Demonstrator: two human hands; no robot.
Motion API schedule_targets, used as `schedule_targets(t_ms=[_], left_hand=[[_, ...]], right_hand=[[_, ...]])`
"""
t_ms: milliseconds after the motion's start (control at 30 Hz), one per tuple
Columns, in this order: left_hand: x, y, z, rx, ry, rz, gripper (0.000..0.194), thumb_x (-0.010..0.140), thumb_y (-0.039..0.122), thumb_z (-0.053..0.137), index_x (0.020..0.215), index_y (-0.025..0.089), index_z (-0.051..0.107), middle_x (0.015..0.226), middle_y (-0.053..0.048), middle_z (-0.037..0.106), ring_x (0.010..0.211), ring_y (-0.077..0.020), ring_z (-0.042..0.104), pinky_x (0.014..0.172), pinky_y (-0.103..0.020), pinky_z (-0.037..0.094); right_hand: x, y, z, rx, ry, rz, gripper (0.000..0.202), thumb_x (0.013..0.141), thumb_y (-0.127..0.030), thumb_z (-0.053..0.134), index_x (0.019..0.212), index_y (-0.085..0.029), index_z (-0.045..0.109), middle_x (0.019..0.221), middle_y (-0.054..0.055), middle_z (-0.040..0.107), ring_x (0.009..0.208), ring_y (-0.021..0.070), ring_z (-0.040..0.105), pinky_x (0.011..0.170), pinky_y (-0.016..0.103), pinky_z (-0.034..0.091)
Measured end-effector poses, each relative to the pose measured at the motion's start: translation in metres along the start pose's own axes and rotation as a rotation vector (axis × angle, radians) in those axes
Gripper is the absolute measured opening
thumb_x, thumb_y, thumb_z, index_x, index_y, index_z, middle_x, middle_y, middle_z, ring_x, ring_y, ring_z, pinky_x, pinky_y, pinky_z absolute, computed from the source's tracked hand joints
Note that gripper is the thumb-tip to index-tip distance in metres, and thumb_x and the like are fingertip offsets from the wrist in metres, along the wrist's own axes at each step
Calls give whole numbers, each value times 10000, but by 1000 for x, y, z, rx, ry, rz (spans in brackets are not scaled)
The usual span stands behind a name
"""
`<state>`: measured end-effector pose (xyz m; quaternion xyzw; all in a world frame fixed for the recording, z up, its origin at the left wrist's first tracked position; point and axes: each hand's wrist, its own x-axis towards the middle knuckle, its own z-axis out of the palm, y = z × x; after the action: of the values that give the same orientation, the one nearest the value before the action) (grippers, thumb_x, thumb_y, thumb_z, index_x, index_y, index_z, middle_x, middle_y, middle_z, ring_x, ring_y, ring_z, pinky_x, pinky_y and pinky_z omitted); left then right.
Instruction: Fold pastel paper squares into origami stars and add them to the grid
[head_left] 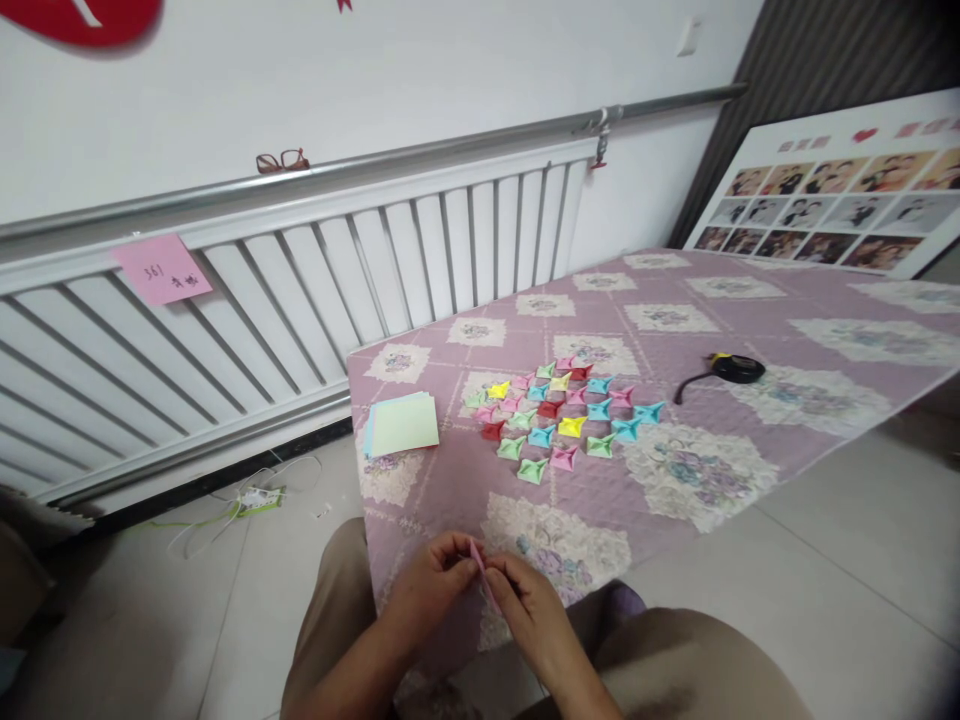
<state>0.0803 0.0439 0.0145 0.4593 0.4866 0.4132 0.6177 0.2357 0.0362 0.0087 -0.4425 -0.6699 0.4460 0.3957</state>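
Note:
A folded piece of pink paper (484, 573) is pinched between my two hands, just above the near edge of the table. My left hand (435, 580) grips its upper left side with thumb and fingers. On the other side, my right hand (523, 600) holds it between thumb and curled fingers. Beyond the hands, several small folded paper boats (550, 409) stand in slanted rows, in green, pink, red, blue and yellow. To their left lies a stack of square paper (405, 425), pale green on top with blue showing at the side.
A purple patterned cloth (450, 490) covers the table. A coiled black cable (737, 369) lies at the right. Behind are a white radiator (337, 270), a pipe with glasses (282, 161), and a photo board (832, 200). A power strip (259, 500) is on the floor.

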Motion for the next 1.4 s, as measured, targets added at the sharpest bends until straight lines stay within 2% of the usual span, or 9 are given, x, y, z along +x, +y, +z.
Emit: schedule_targets(t_ms=[167,333,533,733,900,1100,1267,1400], left_hand=[[1,1,1,-39,19,-3,319,665,314,696,932,169,598,757,19,570,662,-114,497,620,-239,365],[3,0,4,-66,11,5,211,682,284,693,819,157,594,724,20,568,637,-97,483,613,-227,362],[6,-5,5,-108,16,-19,218,694,303,703,817,151,608,707,21,571,624,-92,481,614,-226,365],[6,-5,3,4,21,9,203,723,306,664,851,152,635,769,-1,615,699,-120,524,668,-239,389],[5,-1,3,122,42,25,153,729,238,603,856,166,650,788,-1,646,733,-139,548,695,-250,408],[5,-3,2,286,51,34,158,758,246,574,873,190,669,834,0,678,819,-171,585,778,-278,428],[6,-1,3,304,44,64,165,775,273,577,871,195,687,854,-10,688,849,-185,596,806,-286,433],[4,5,7,311,-2,70,190,794,289,565,909,206,691,902,-21,686,860,-190,596,790,-282,430]], right_hand=[[0,0,0,19,-4,10,304,905,-423,432,770,-220,614,704,-4,587,686,161,553,641,262,433],[1,0,-2,66,-1,33,288,898,-425,454,779,-217,613,720,-7,590,695,157,551,649,259,436],[1,1,-3,92,8,43,291,900,-428,451,782,-218,613,734,-7,587,701,155,550,651,258,443],[2,2,-3,39,4,35,310,918,-424,411,819,-221,623,717,-3,586,684,154,548,626,253,448],[2,3,0,-52,68,10,309,912,-393,402,755,-220,603,681,-1,580,654,153,543,598,249,436],[3,5,4,-75,129,-11,227,880,-347,442,799,-226,616,733,8,628,681,159,577,619,249,458],[3,11,7,-65,160,6,222,881,-371,464,806,-224,612,698,1,623,643,150,569,586,233,447],[3,16,9,-90,253,6,203,855,-353,492,722,-222,573,640,-9,594,595,145,555,552,230,437]])
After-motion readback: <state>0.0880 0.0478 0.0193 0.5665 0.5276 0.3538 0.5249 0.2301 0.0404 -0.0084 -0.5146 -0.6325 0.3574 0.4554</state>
